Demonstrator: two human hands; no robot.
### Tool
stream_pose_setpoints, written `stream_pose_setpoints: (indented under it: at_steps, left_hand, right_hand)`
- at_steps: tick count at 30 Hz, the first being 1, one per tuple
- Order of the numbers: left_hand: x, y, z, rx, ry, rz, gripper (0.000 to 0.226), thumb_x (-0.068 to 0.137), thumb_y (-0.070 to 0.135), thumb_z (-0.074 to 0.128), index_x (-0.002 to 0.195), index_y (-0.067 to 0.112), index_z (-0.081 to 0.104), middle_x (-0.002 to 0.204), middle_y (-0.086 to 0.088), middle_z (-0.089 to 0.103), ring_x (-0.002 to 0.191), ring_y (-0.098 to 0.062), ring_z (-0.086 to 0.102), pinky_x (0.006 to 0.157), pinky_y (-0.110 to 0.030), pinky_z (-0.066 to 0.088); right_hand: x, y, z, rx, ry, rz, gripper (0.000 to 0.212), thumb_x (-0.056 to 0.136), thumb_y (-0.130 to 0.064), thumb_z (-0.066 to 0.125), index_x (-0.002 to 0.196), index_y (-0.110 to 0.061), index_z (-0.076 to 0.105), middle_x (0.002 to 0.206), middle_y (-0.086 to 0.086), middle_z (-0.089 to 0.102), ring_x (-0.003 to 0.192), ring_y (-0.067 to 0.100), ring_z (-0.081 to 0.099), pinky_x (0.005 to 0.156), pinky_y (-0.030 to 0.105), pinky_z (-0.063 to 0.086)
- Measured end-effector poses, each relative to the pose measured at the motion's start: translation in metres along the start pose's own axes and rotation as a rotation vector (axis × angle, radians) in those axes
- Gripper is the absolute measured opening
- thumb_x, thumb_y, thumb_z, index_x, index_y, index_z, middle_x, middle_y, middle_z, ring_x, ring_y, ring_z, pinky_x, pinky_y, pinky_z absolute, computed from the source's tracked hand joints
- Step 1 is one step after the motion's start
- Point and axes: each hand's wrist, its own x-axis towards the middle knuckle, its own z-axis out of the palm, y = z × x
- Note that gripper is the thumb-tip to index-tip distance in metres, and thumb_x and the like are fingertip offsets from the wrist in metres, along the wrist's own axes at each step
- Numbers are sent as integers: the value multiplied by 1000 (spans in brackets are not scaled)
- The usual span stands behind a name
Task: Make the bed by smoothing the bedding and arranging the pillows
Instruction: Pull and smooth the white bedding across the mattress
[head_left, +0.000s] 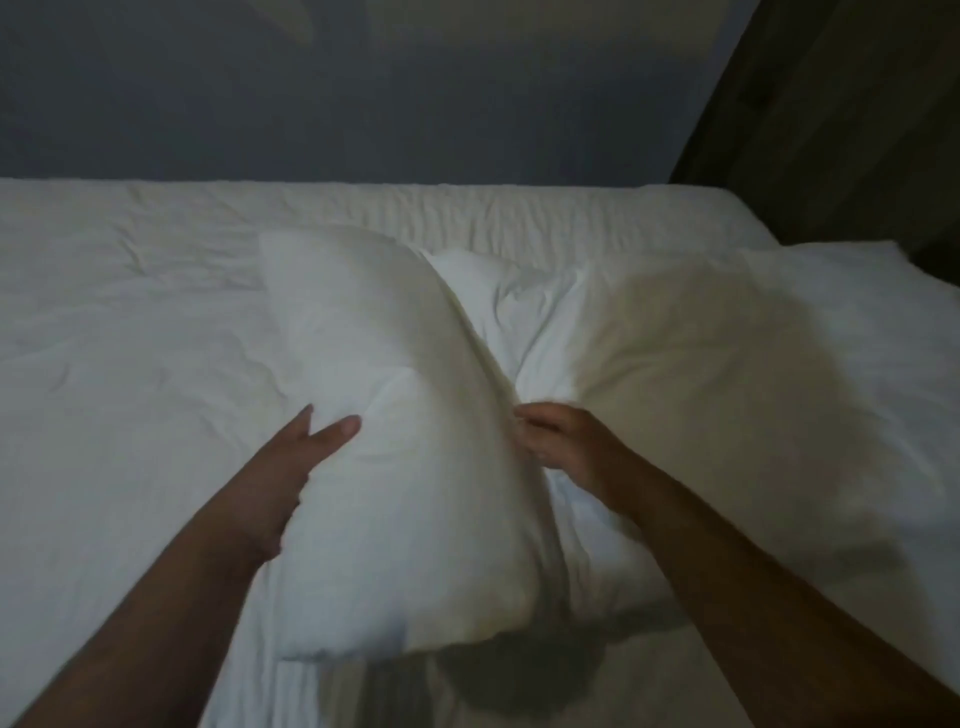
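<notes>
Pinching pillow (415, 493) edge in curled right hand (561, 441), left hand (283, 475) pressed flat on its left side

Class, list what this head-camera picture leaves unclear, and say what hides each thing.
- Head view: right hand's fingertips, buried in the held pillow's edge fold.
- Head view: left hand's palm, pressed against that pillow.
- Head view: second pillow's right end, cut off by the frame.
- Head view: sheet beneath the held pillow, covered by it.

pillows (395, 415) (498, 306) (753, 389): 3, middle one perhaps a fold | hands (291, 467) (561, 441): 2 | bed (130, 364): 1
</notes>
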Motion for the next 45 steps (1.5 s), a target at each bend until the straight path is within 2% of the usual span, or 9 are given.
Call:
stream_pose_setpoints:
  at_steps: [3,8,15,19,22,26,33,38,45]
  left_hand:
    - [-3,13,72,-13,-280,102,48,72,30,72,119,29,61,105,11,73,93,-9,71,68,-21,56]
    - [15,-7,187,48,-478,49,46,98,6,49,142,16,46,133,-6,59,122,-25,56,109,-37,39]
    - [39,-15,220,81,-115,159,34,77,-9,47,60,9,69,62,-12,67,64,-28,61,61,-29,48]
    - [63,-5,199,658,268,670,23,77,29,54,98,21,58,101,-4,63,91,-21,59,75,-34,52]
    - [88,1,208,822,185,780,67,81,50,52,138,17,41,147,-15,37,135,-34,37,107,-50,37]
    - [114,2,271,1153,44,1081,93,78,76,38,152,21,24,158,-20,16,146,-38,16,115,-53,16]
    - [155,-29,396,1557,-50,873,114,53,101,5,150,41,2,162,-8,-9,148,-28,-13,115,-53,-8]
    - [185,-53,410,1613,-22,809,118,49,103,4,150,40,5,162,-8,-6,148,-27,-12,113,-53,-11]
    - [207,-69,435,1661,-35,747,114,54,100,11,150,39,6,162,-9,-6,148,-28,-12,113,-53,-13]
  right_hand:
    - [-34,-45,-40,278,36,41,15,85,-38,64,90,-24,68,91,3,67,75,17,63,71,31,51]
    - [-63,-68,-95,-448,127,117,74,67,-60,74,130,-26,54,124,-4,61,106,15,61,81,27,47]
    - [-50,17,-84,-871,550,312,42,88,-23,48,127,-11,36,125,17,52,115,36,54,94,40,45]
    - [-49,27,-110,-823,645,185,35,86,-18,49,120,-13,42,114,14,60,107,34,60,86,38,48]
    - [-63,34,-161,-789,722,157,39,83,-18,50,121,-14,45,112,14,62,106,34,60,83,37,48]
    - [-78,57,-240,-707,775,252,43,83,-17,51,126,-13,48,122,17,60,112,36,57,93,41,49]
    - [-55,86,-298,-692,740,389,39,95,-27,42,125,-3,48,125,21,53,116,37,54,96,38,43]
    - [-36,121,-271,-675,828,453,92,74,-87,24,147,-31,22,136,16,48,123,37,47,103,46,38]
    - [5,184,-281,-700,907,446,89,76,-86,27,149,-36,18,129,15,52,117,35,49,102,44,38]
